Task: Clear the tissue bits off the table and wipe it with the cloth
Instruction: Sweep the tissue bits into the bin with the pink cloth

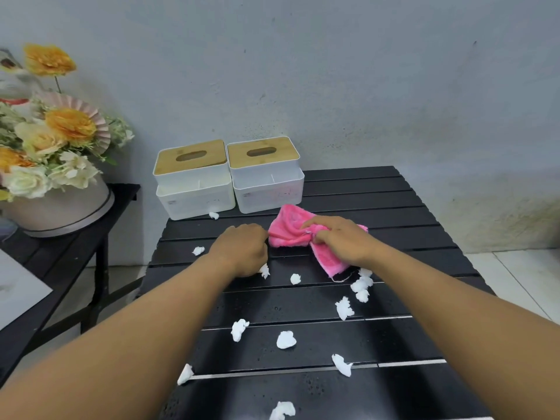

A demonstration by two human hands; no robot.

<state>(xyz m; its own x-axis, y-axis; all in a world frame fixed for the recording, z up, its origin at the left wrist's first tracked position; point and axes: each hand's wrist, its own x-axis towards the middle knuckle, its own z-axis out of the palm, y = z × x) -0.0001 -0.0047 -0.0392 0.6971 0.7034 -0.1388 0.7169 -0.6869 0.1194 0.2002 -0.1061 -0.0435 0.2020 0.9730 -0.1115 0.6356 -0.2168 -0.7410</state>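
Note:
A pink cloth (pixel 288 230) lies crumpled on the black slatted table (pixel 378 207), past its middle. My right hand (pixel 339 239) is closed on the cloth's middle. My left hand (pixel 242 248) rests on the table just left of the cloth, fingers curled down; its fingertips touch the cloth's left edge, and what it holds is hidden. Several white tissue bits are scattered over the table: one (pixel 285 340) near the front centre, one (pixel 344 308) to the right, one (pixel 198 250) left of my left hand, one (pixel 214 215) by the boxes.
Two white tissue boxes with wooden lids (pixel 194 180) (pixel 266 174) stand at the table's back left corner against the wall. A second black table (pixel 69 247) to the left carries a pot of artificial flowers (pixel 51 165). Tiled floor shows on the right.

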